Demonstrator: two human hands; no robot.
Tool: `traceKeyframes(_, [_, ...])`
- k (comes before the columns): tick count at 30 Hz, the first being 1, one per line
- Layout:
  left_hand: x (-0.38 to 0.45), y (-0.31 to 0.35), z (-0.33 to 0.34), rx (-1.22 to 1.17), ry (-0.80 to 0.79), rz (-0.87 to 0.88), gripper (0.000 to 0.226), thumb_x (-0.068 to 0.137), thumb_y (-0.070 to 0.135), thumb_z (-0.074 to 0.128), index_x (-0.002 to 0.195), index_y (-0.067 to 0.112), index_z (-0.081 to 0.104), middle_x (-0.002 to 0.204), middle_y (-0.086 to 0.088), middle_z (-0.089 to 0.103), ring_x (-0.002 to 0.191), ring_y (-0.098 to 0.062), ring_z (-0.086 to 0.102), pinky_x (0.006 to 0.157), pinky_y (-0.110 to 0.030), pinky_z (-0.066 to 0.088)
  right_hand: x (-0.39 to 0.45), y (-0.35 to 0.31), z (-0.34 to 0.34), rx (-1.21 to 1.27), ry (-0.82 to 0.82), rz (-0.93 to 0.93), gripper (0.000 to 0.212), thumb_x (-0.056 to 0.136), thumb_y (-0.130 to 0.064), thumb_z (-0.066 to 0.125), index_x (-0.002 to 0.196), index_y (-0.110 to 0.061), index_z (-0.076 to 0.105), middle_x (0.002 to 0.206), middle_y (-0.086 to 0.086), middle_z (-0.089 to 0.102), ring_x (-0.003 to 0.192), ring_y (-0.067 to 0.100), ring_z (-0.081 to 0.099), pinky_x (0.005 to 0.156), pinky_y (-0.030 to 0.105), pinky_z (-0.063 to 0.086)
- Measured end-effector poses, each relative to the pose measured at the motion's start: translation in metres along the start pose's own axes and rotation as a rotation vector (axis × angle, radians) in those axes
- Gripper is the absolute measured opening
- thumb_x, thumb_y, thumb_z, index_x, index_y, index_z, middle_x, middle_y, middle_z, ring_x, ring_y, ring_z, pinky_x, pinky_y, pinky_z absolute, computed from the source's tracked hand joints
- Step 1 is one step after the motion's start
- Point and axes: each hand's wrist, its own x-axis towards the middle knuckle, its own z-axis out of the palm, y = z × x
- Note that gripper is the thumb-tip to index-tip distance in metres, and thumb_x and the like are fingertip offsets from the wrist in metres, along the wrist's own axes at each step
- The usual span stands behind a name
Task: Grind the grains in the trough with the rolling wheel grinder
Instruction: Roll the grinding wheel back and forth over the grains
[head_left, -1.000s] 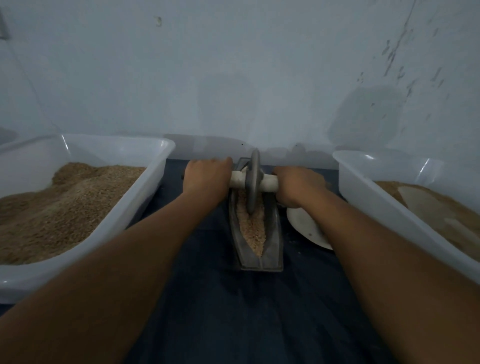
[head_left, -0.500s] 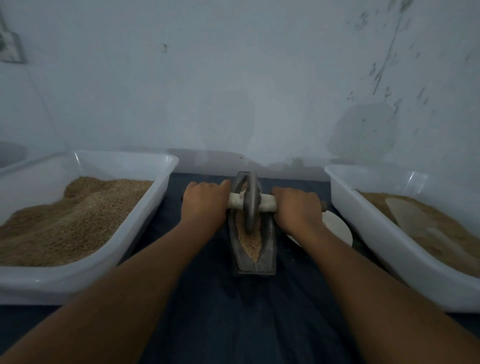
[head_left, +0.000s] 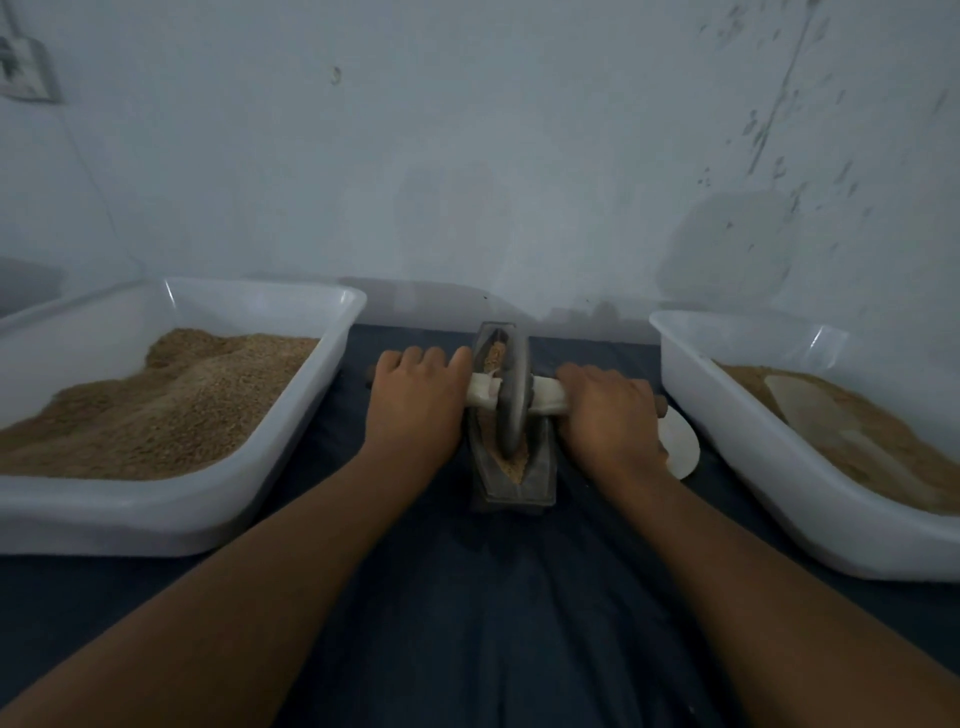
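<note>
Dark metal wheel (head_left: 511, 400) sitting upright in the trough (head_left: 540, 483), both hands wrapped around the axle handle (head_left: 545, 400).

Left hand (head_left: 415, 405) grips the handle on the left of the wheel, right hand (head_left: 608, 415) grips it on the right, fingers curled over the top. The trough lies lengthwise on a dark blue cloth (head_left: 493, 597), its far end towards the wall, with tan grains (head_left: 514, 465) showing at its near end and a bit past the wheel. A white tub (head_left: 171, 514) of grain sits at the left edge of the cloth, and another white tub (head_left: 753, 467) at the right edge has a pale scoop (head_left: 821, 415) lying in it. A small white dish (head_left: 680, 447) peeks out just beside the right hand.
</note>
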Motion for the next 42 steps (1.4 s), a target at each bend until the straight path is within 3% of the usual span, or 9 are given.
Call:
traceKeyframes(7, [0.01,0.0,0.004,-0.03,-0.023,-0.022,0.027,0.083,0.027,0.065,0.102,0.024,0.045,0.094,0.0,0.061,0.087,-0.024,0.058,0.077,-0.036,0.034,0.011,0.002,0.006,-0.063,-0.067,0.013,0.017,0.087,-0.018,0.061,0.088,-0.022,0.045,0.089,-0.001,0.062,0.078,0.022,0.055,0.067,0.034,0.024])
traceKeyframes(13, [0.023,-0.002,0.011,-0.016,-0.057,-0.025,0.023,0.083,0.025,0.064,0.098,0.023,0.048,0.089,0.001,0.06,0.082,-0.024,0.058,0.072,-0.036,0.03,0.029,0.004,0.013,-0.088,-0.139,0.024,0.015,0.087,-0.02,0.062,0.098,-0.02,0.052,0.092,0.0,0.063,0.074,0.022,0.051,0.068,0.034,0.028])
traceKeyframes(17, [0.033,-0.004,0.019,-0.028,-0.08,-0.044,0.02,0.084,0.022,0.064,0.099,0.023,0.051,0.087,0.001,0.061,0.079,-0.023,0.059,0.072,-0.035,0.031,0.042,0.006,0.019,-0.094,-0.158,0.007,0.019,0.088,-0.023,0.063,0.105,-0.021,0.055,0.096,0.001,0.064,0.084,0.025,0.061,0.07,0.035,0.031])
traceKeyframes(23, [0.044,-0.006,0.03,-0.023,-0.065,-0.044,0.02,0.086,0.023,0.065,0.101,0.021,0.052,0.092,-0.003,0.065,0.081,-0.026,0.062,0.071,-0.035,0.033,0.062,0.012,0.025,-0.078,-0.253,-0.011,0.017,0.085,-0.026,0.064,0.1,-0.022,0.058,0.097,0.004,0.066,0.086,0.027,0.062,0.065,0.032,0.036])
traceKeyframes(27, [0.053,-0.006,0.032,-0.005,-0.101,-0.047,0.022,0.085,0.02,0.066,0.102,0.019,0.052,0.091,-0.005,0.064,0.078,-0.029,0.063,0.077,-0.042,0.049,0.077,0.015,0.025,-0.031,-0.384,0.001,0.024,0.084,-0.029,0.065,0.107,-0.025,0.06,0.103,0.004,0.064,0.085,0.025,0.056,0.066,0.032,0.039])
traceKeyframes(30, [0.058,-0.006,0.034,0.01,-0.107,-0.058,0.022,0.086,0.02,0.066,0.104,0.018,0.053,0.092,-0.007,0.064,0.077,-0.031,0.064,0.075,-0.047,0.053,0.087,0.016,0.025,-0.025,-0.465,0.01,0.035,0.079,-0.031,0.07,0.112,-0.028,0.06,0.099,0.001,0.058,0.082,0.022,0.049,0.066,0.033,0.041])
traceKeyframes(33, [0.061,-0.007,0.037,0.023,-0.069,-0.046,0.017,0.09,0.021,0.062,0.105,0.018,0.053,0.093,-0.006,0.064,0.078,-0.03,0.064,0.07,-0.037,0.045,0.094,0.014,0.026,-0.048,-0.474,0.022,0.044,0.074,-0.03,0.073,0.116,-0.031,0.06,0.105,0.001,0.062,0.085,0.023,0.052,0.064,0.032,0.04])
traceKeyframes(36, [0.064,-0.006,0.038,0.039,-0.06,-0.045,0.017,0.091,0.021,0.062,0.106,0.019,0.054,0.094,-0.005,0.063,0.079,-0.029,0.064,0.068,-0.036,0.039,0.097,0.013,0.027,-0.053,-0.469,0.04,0.045,0.071,-0.029,0.075,0.114,-0.032,0.061,0.096,-0.001,0.058,0.08,0.021,0.049,0.057,0.028,0.033])
traceKeyframes(42, [0.055,-0.003,0.033,0.048,-0.002,-0.046,0.013,0.091,0.019,0.058,0.101,0.019,0.051,0.09,-0.003,0.062,0.078,-0.026,0.061,0.067,-0.035,0.03,0.085,0.015,0.03,-0.037,-0.377,0.024,0.023,0.083,-0.031,0.066,0.105,-0.029,0.062,0.101,0.002,0.066,0.083,0.025,0.059,0.065,0.033,0.038])
